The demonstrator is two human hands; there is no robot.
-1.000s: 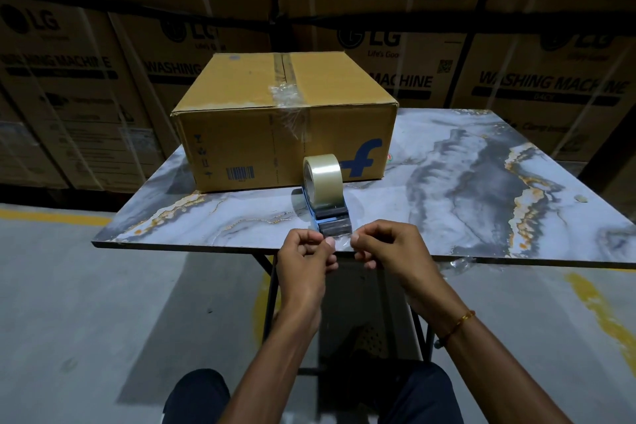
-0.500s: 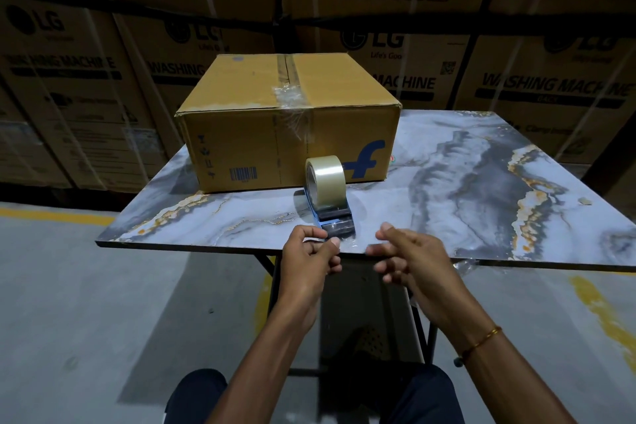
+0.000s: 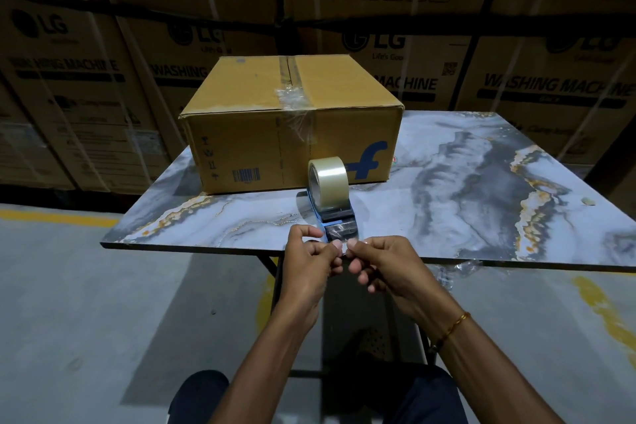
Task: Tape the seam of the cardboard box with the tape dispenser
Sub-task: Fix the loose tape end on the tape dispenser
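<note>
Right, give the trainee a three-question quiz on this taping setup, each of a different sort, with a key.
1. True or false: the tape dispenser is lying on top of the cardboard box.
2. Where do the left hand and right hand meet? A) on the box top B) at the dispenser's near end, by the table edge C) under the table
3. Fill in: the box seam's near end carries crumpled clear ____.

Key: 1 false, it stands on the table in front of the box. 2 B. 3 tape.
</note>
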